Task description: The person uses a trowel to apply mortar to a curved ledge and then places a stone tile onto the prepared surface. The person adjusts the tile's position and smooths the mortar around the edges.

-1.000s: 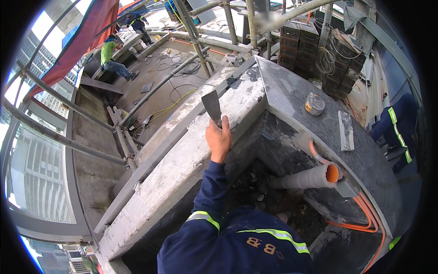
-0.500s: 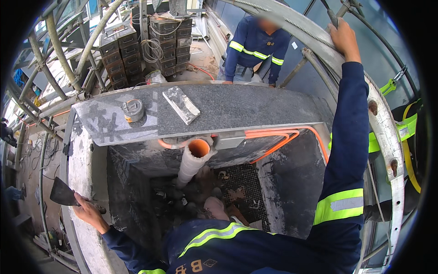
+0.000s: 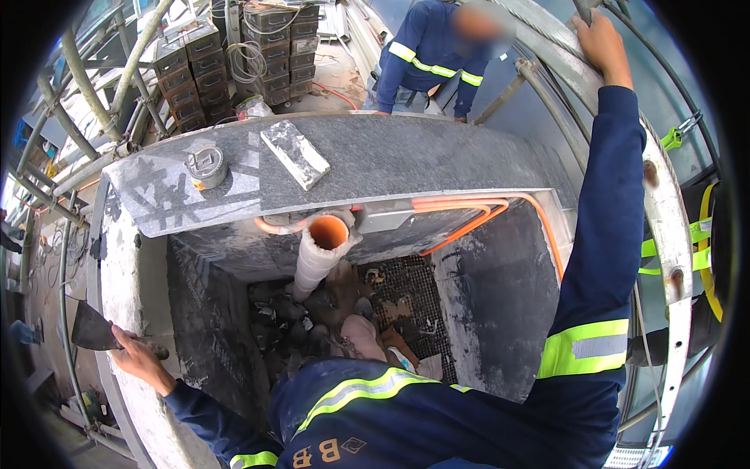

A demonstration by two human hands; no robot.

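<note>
My left hand is closed round the handle of a putty knife, its wide dark blade pointing left over the whitish wall top. My right arm reaches up to the far right. There my right hand is closed on a grey rod-like piece, cut off by the picture's edge, beside a steel cable and a curved metal beam. Ahead lies a grey stone slab. On it sit a round grey tape-like roll and a white-smeared block.
Below me is a dark pit with a mesh floor. A wrapped pipe with an orange mouth and orange conduits run along its far wall. Behind the slab a co-worker leans on it. Scaffold tubes and stacked dark boxes stand far left.
The view has shifted slightly, so the slab and pit sit a little further left and the hands higher or further out. Both hands keep their grips.
</note>
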